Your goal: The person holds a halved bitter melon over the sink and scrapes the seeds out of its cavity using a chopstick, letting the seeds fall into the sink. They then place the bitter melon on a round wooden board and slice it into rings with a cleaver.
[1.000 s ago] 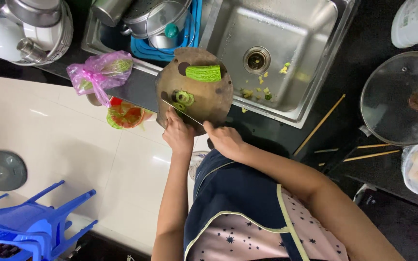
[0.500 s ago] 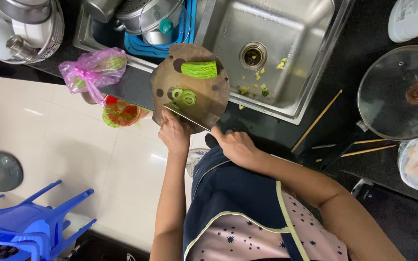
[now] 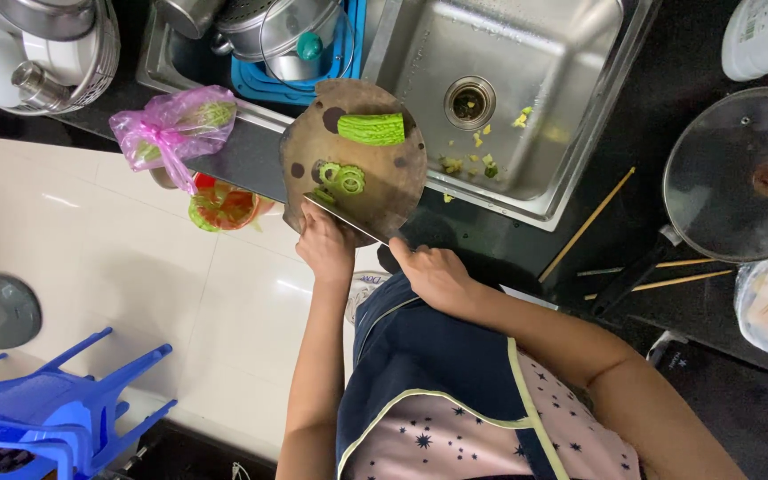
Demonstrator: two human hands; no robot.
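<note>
A round brown cutting board (image 3: 384,182) rests on the counter edge beside the sink. On its far side lies a green bitter gourd piece (image 3: 372,129), with a few cut green slices (image 3: 342,177) nearer me. A knife (image 3: 341,219) lies across the board's near edge. My right hand (image 3: 433,274) grips its handle. My left hand (image 3: 326,246) sits at the board's near rim beside the blade, fingers curled; what it holds is hidden.
A steel sink (image 3: 571,62) with green scraps lies behind the board. A blue rack of steel pots (image 3: 286,44) stands left of it. A pink plastic bag (image 3: 175,124) is on the ledge, a glass pan lid (image 3: 740,173) and wooden sticks (image 3: 584,222) at right, a blue chair (image 3: 55,400) on the floor.
The view has drifted slightly. Both hands and the knife stay at the near edge of the board with hardly any visible shift.
</note>
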